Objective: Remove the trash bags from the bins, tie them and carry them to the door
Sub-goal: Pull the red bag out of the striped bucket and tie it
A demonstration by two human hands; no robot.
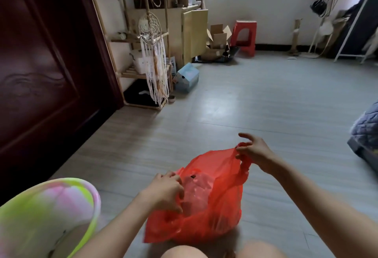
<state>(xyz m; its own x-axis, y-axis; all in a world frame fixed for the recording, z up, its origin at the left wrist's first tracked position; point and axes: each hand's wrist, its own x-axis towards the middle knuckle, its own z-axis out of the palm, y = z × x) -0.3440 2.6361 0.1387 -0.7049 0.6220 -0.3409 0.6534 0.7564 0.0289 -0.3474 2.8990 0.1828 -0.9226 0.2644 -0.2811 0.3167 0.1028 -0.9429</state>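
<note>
Floorboards (266, 102) of pale grey ran across most of the room, with a dark red door (41, 63) closing off the left side and a cluttered bamboo shelf (143, 39) standing just beside it. Nearer the person, at the lower left, a bin (41, 212) with a green-and-pink rim sat well clear of the bag; whether it held a liner I could not tell, the view being blurred there. On the floor between the person's knees rested the red trash bag (204, 206), its mouth open and slanting up from the near left to the far right, with something pale and crumpled showing inside. The right hand (253, 151) was raised at the far end, pinching one handle loop and lifting it taut. The left hand (167, 192) sat lower and nearer, fingers closed on the opposite edge of the mouth. The two hands were apart, so the tying, I judged, would need them brought together over the middle. Nothing lay between the bag and the door to the left.
</note>
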